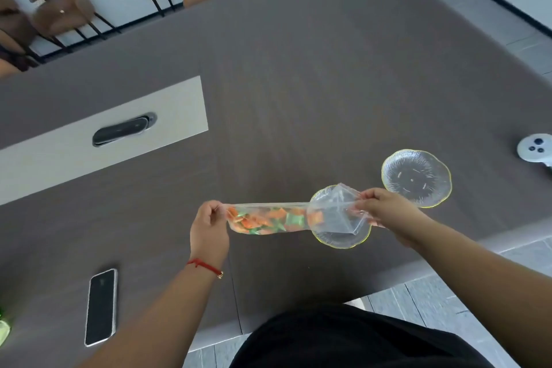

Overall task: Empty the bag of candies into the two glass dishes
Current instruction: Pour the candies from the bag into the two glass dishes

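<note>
Bag: a clear plastic bag [283,218] is being held above the surface [298,98], stretched between both hands, its long axis running left to right and lying nearly level.
Bag mouth: the open end is being pointed to the right, over the near dish.
Candies: orange and green wrapped candies [263,219] are being kept bunched in the left, closed half of the bag; the right half is seen to be empty and see-through.
Left hand: the left hand [209,225] is being kept closed in a pinch on the bag's left end, fingers curled; a red string bracelet [204,266] is being worn at the wrist.
Right hand: the right hand [385,209] is being kept closed on the bag's mouth edge, fingers pinched around the plastic.
Near dish: a glass dish with a yellow rim [340,240] is being partly covered by the bag's right end.
Far dish: a second glass dish [416,178] is being left empty, just to the right of and beyond the first.
Other items: a phone [100,306] is lying at near left; a white controller [536,151] is lying at the right edge.
</note>
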A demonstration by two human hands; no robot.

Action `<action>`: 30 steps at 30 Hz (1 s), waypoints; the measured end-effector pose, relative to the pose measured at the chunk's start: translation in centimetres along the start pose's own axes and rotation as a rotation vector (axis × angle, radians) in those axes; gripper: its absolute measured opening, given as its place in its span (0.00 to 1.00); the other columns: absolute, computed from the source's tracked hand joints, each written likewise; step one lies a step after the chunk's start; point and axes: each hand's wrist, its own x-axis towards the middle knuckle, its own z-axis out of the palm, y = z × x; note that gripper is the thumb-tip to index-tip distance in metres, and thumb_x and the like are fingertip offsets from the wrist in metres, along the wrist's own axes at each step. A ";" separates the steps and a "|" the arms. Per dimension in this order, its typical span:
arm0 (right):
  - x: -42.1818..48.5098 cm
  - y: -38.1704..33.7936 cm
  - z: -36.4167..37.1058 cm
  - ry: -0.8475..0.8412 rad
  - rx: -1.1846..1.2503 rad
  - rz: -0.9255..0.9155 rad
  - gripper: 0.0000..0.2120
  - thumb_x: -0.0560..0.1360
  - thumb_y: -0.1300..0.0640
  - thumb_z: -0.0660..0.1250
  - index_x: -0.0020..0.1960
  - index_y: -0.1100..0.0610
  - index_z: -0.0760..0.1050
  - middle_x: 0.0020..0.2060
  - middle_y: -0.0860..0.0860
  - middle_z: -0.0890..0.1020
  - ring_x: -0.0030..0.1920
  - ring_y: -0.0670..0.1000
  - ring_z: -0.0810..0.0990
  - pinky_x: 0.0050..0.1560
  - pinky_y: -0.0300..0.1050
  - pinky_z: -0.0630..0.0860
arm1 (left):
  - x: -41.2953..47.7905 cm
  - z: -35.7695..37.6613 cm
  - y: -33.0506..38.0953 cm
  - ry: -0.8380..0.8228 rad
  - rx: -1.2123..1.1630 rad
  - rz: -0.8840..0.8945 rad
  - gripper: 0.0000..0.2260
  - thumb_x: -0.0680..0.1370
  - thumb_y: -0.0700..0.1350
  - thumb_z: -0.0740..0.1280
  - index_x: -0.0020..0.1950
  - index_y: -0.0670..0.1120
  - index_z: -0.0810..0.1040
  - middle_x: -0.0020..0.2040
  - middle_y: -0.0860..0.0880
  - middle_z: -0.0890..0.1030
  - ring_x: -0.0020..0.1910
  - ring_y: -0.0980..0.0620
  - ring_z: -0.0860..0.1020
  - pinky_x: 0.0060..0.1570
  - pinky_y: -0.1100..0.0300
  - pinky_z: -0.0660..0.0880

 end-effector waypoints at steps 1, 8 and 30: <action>0.1 0.2 0.0 -0.007 0.062 0.021 0.13 0.64 0.55 0.76 0.47 0.55 0.78 0.41 0.50 0.84 0.41 0.48 0.82 0.53 0.49 0.79 | 0.0 0.1 0.3 -0.005 0.003 0.002 0.09 0.79 0.38 0.61 0.41 0.50 0.73 0.40 0.54 0.77 0.40 0.53 0.74 0.43 0.60 0.71; 0.3 1.4 -0.7 0.008 0.155 -0.007 0.09 0.73 0.53 0.71 0.50 0.56 0.80 0.42 0.51 0.87 0.43 0.48 0.83 0.57 0.49 0.76 | -0.7 0.4 1.9 0.047 -0.004 0.054 0.05 0.80 0.39 0.61 0.45 0.44 0.74 0.39 0.55 0.76 0.38 0.58 0.73 0.36 0.77 0.67; 2.5 0.8 -0.9 0.112 0.183 -0.059 0.09 0.75 0.52 0.69 0.51 0.57 0.80 0.39 0.51 0.85 0.40 0.51 0.80 0.49 0.49 0.76 | -0.6 0.9 5.6 0.116 -0.065 0.142 0.11 0.79 0.41 0.62 0.39 0.53 0.74 0.38 0.55 0.78 0.38 0.61 0.75 0.40 0.71 0.69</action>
